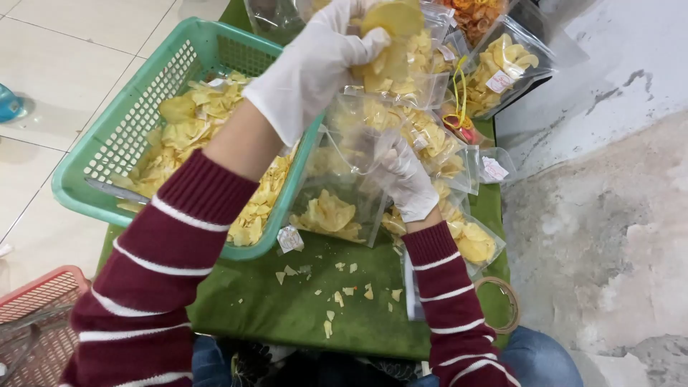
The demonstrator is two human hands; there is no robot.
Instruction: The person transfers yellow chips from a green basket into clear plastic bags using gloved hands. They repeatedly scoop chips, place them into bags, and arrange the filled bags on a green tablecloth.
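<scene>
The left hand (319, 61) wears a white glove and is up high, closed on a few yellow chips (393, 18). Right under it, the right hand (407, 179), gloved too, grips the top of a clear bag (342, 179) and holds it open. The bag stands on the green surface (301, 308) with some chips at its bottom. A green basket (122, 136) full of chips sits just beside the bag on the left. Filled bags (502, 64) lie behind and to the right. Small crumbs (337, 290) dot the surface. A tape roll (505, 304) lies by the right sleeve. A red basket (36, 315) is at the lower left.
</scene>
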